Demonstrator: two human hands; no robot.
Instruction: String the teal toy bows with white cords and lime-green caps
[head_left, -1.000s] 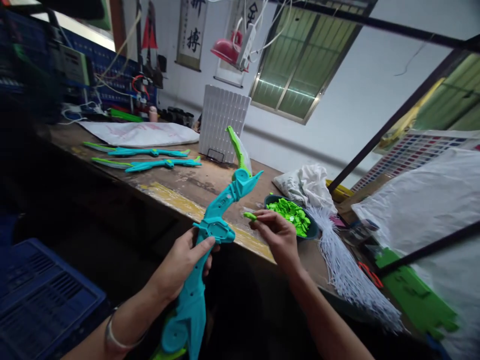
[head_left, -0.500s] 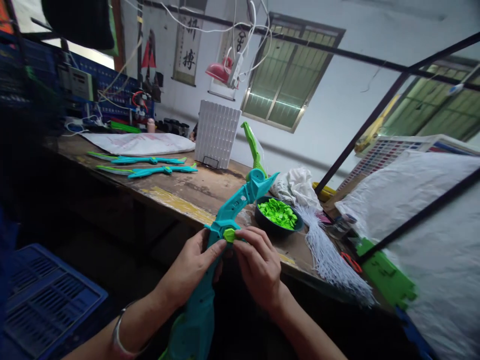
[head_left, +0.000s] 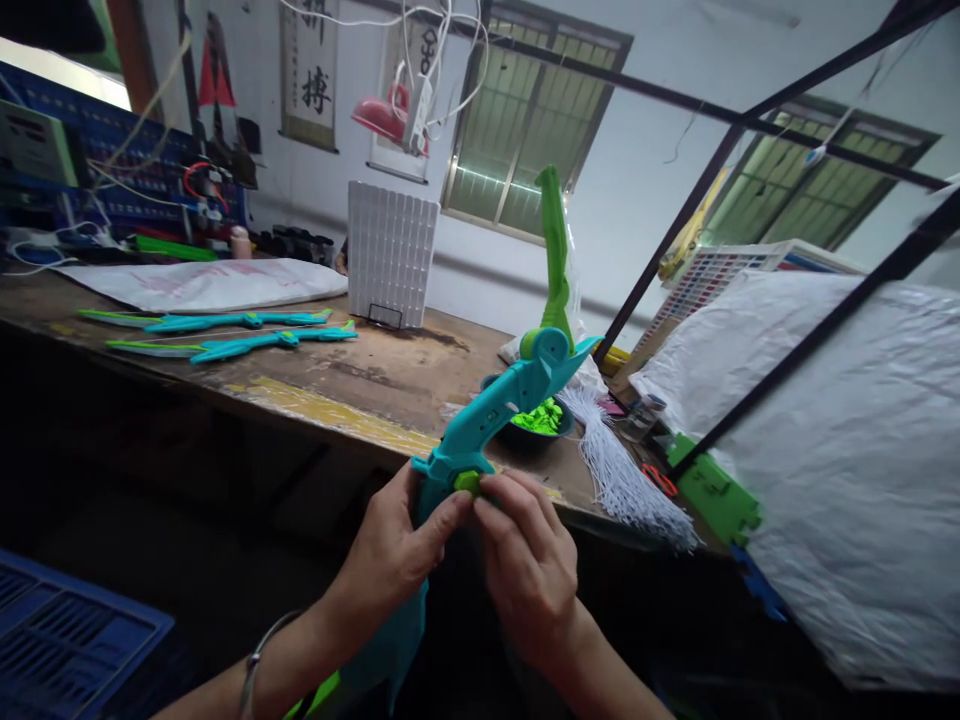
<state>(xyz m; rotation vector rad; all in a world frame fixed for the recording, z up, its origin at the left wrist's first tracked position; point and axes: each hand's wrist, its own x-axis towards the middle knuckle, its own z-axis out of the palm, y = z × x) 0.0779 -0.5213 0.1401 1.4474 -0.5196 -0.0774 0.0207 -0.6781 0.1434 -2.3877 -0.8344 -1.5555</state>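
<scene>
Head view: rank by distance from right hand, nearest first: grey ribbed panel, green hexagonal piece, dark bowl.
1. Green hexagonal piece: at the fingertips of the right hand.
2. Dark bowl: on the table, just beyond the hand.
3. Grey ribbed panel: far side, to the left.

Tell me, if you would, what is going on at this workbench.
A person's left hand grips a turquoise-and-green toy bow, while the right hand holds a green hexagonal piece at the bow's middle; whether it is seated cannot be told. Behind, a bowl of green pieces stands on the workbench, and two similar bows lie to the left.
</scene>
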